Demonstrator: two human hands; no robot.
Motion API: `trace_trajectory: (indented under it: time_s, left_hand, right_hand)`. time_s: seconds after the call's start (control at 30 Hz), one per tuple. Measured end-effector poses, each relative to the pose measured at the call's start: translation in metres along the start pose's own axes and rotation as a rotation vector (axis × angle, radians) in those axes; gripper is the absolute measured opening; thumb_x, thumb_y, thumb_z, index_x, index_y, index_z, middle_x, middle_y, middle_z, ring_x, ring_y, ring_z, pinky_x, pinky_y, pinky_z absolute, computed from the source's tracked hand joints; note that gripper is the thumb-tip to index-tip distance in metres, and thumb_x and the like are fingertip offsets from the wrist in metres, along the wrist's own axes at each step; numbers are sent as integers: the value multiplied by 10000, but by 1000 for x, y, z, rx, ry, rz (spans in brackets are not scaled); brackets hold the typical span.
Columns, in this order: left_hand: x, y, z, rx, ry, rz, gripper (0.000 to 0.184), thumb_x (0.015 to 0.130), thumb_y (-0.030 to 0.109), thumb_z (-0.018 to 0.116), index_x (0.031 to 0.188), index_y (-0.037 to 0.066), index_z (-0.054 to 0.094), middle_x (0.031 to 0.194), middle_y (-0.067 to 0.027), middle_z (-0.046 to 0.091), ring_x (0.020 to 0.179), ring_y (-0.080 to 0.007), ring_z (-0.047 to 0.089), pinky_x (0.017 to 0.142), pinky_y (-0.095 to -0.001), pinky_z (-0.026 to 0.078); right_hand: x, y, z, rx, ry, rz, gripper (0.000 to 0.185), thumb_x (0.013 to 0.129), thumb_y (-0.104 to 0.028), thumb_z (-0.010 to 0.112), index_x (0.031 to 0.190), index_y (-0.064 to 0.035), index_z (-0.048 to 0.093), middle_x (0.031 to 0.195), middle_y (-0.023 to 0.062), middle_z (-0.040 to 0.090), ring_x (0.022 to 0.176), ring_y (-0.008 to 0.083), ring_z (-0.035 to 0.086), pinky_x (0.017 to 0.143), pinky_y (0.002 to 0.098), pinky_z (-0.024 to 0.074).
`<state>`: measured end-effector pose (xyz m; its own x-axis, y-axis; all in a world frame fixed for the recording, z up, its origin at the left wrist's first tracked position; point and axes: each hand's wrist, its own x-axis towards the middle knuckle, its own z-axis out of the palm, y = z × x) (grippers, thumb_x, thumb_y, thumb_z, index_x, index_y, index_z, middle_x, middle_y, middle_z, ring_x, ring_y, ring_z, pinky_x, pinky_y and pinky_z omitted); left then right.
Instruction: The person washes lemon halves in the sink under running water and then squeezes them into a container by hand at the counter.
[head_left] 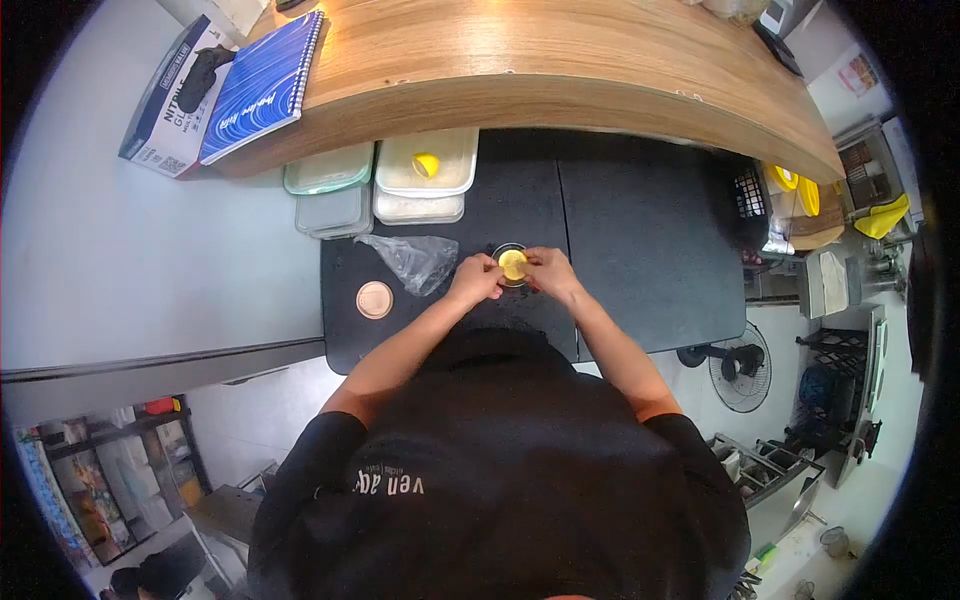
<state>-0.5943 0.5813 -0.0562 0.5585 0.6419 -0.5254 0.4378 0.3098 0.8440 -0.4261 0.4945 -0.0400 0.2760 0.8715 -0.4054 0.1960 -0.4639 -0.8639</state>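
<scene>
Both forearms extend forward from black sleeves [340, 438] and converge over the desk [650, 270], elbows bent outward. The left hand [477, 279] comes in from the left, knuckles up, fingers curled together at the left side of a yellow disc [512, 265]; whether they clamp the disc or the rim beneath cannot be told. The right hand [550, 271] mirrors it, fingers drawn together on the disc's right edge.

The disc lies between the hands, nearer the desk's front edge than its left edge, just left of the seam that divides the top. Its flat face points upward; being round, it shows no long axis. A dark-rimmed round vessel [509, 247] shows around it.

The desk surface is black. A clear plastic bag [420, 263] lies left of the left hand; a beige round piece [374, 300] rests near the front left corner. Lidded containers [456, 176] are stacked at the rear left corner, a yellow half-piece [426, 165] on one lid. A black basket [749, 197] stands at the rear right corner. A wooden shelf [560, 55] overhangs the rear edge, carrying a blue notebook [265, 85]. A fan [741, 365] stands beyond the front right corner.
</scene>
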Motion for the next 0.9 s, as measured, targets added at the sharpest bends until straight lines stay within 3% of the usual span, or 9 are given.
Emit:
trace_trajectory:
  time_s: [0.07,0.13,0.2,0.23,0.27,0.33,0.43,0.77,0.9]
  left_hand:
    - [-3,4,-1,33,-2,-15,228,856,134,602,990,-49,579,772,-113,668,571,-164,646,487,-283,536]
    - [-8,6,1,66,-10,-35,232,855,158,605,985,-34,592,773,-102,672,550,-154,631,476,-283,519]
    - [-7,4,0,125,73,40,259,845,191,617,1006,-12,611,778,-90,674,512,-138,599,483,-294,495]
    - [-6,3,-2,169,99,41,280,838,205,620,1016,-11,623,804,-105,684,609,-179,649,591,-317,523]
    - [2,-5,-3,167,101,41,280,838,205,620,1016,-11,623,804,-105,684,609,-179,649,591,-317,523]
    - [16,-27,-5,221,182,168,278,828,200,624,1013,-6,635,852,-131,694,754,-234,679,709,-337,529]
    - [9,-20,-8,208,203,132,266,819,200,631,1005,10,645,906,-141,698,870,-263,676,784,-351,518]
    - [-9,0,-11,367,202,217,285,772,160,672,1032,45,648,966,-115,689,923,-254,661,831,-359,508]
    - [-18,10,-9,572,209,291,346,741,159,710,1062,52,639,1011,-108,661,992,-267,621,870,-374,488]
  right_hand:
    - [7,-1,-1,-114,15,0,320,840,-124,633,1138,-9,652,792,98,695,657,143,640,567,282,497]
    - [8,-5,-2,-469,127,-245,280,807,-121,610,1053,-9,688,784,172,697,691,264,685,630,365,526]
    - [16,-3,0,-580,127,-262,268,795,-121,603,1023,-11,689,824,191,687,740,307,678,679,394,526]
    - [19,-2,2,-690,128,-281,256,782,-122,595,993,-13,690,863,210,677,790,349,671,728,423,526]
    - [19,-3,3,-691,127,-283,256,782,-122,595,993,-13,690,863,210,677,790,349,671,728,423,526]
    - [16,-6,10,-916,210,-443,176,779,-92,583,901,-2,673,894,181,655,877,316,647,762,414,530]
    - [16,-3,19,-1059,208,-571,138,772,-81,576,863,-4,646,924,153,615,940,302,606,780,388,536]
    - [8,-13,23,-1167,119,-562,155,754,-43,568,887,0,636,946,147,612,930,294,602,774,368,550]
    - [8,-11,19,-1092,161,-550,167,765,-74,570,888,9,647,947,152,630,924,291,617,764,358,546]
